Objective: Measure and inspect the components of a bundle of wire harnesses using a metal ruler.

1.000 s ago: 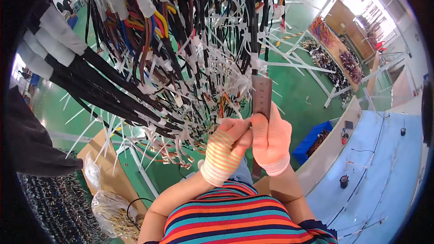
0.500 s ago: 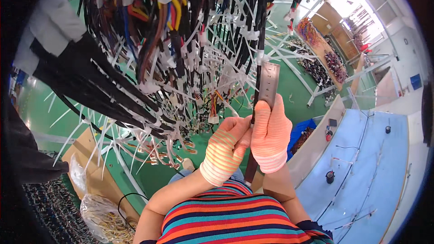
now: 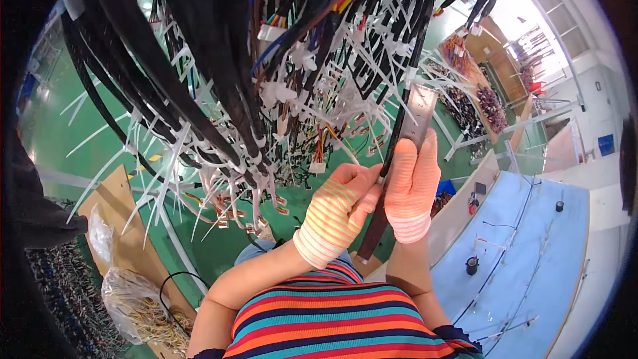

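My right hand [image 3: 412, 189], in an orange-striped glove, is closed round a steel ruler [image 3: 421, 108]. The ruler stands tilted, its top showing above my fingers and its dark lower end below my palm. Along the ruler's left edge runs a black sleeved cable [image 3: 399, 134], with a white band near the ruler's top. My left hand [image 3: 332, 216], in a yellow-striped glove, pinches the cable's lower end beside my right palm. Left of the hands hang many black wire harnesses [image 3: 219, 60] with white zip ties [image 3: 159, 193] and small connectors.
A blue-topped board [image 3: 525, 239] with black round fixtures stands at the right. Coloured wire bundles [image 3: 492, 106] lie on a rack at the far right. At the lower left, cardboard [image 3: 106, 206] carries a plastic bag of wires [image 3: 133, 299]. The floor [image 3: 226, 252] is green.
Both hands and the ruler have shifted slightly right in view, and the ruler leans more to the right. The hanging harnesses also sit differently in view. Both grips look the same.
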A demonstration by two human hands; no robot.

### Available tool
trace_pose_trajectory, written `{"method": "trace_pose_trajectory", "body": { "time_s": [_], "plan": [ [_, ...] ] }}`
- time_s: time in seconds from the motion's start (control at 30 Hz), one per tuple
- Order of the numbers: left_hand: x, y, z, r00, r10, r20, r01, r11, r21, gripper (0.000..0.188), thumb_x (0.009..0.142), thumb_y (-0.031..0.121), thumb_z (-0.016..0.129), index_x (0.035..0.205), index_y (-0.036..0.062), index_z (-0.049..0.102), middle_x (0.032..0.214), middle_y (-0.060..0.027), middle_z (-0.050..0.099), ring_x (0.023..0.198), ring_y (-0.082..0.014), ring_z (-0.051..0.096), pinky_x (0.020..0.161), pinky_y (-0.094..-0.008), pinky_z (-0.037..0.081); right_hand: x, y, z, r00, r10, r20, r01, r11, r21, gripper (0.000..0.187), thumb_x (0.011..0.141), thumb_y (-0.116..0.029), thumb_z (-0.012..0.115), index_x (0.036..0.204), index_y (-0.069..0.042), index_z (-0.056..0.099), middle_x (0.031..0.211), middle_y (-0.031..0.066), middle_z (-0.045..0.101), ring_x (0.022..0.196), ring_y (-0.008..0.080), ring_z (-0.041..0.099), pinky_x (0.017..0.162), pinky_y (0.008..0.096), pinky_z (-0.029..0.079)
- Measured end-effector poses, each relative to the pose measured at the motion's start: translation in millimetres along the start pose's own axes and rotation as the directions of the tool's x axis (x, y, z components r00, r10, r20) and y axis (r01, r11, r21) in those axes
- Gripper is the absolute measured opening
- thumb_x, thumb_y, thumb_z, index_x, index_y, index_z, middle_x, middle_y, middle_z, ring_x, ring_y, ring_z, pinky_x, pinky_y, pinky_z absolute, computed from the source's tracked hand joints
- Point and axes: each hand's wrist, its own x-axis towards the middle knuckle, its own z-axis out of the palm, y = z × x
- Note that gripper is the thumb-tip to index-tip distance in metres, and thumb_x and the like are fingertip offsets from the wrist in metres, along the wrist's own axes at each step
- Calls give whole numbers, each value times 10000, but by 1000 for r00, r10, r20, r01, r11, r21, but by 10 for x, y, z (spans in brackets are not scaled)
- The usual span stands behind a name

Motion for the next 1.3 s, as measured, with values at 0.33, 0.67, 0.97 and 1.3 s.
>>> {"method": "trace_pose_trajectory", "body": {
  "time_s": [0.33,0.67,0.97,1.3],
  "plan": [
    [20,40,-12,1000,8,-28,-6,997,71,313,886,71,563,1191,13,601,922,-167,582,780,-285,602,672,-349,493,8,77,27,1000,-7,-5,8,994,113,309,973,-260,489,1159,-14,481,651,160,542,525,329,569,495,387,446],
    [33,-3,-38,996,89,-20,-88,996,17,291,885,56,544,1164,0,605,907,-157,586,771,-295,602,672,-354,492,120,44,-12,997,31,64,-44,975,217,279,986,-271,463,1081,-15,519,655,101,505,534,193,471,508,337,403],
    [38,-44,-56,997,74,16,-74,997,-35,285,892,64,539,1161,-9,599,902,-145,587,765,-280,609,673,-357,495,184,23,-35,992,-46,115,29,988,149,281,988,-287,455,1025,-16,523,650,44,469,574,120,412,513,301,373],
    [29,-14,-115,997,27,75,-22,997,-69,349,931,198,512,1174,-48,556,818,-116,626,816,-221,575,740,-337,485,250,-38,-110,944,157,289,-256,903,344,302,972,-309,451,980,-22,544,682,-8,454,622,84,367,534,266,333]
  ]
}}
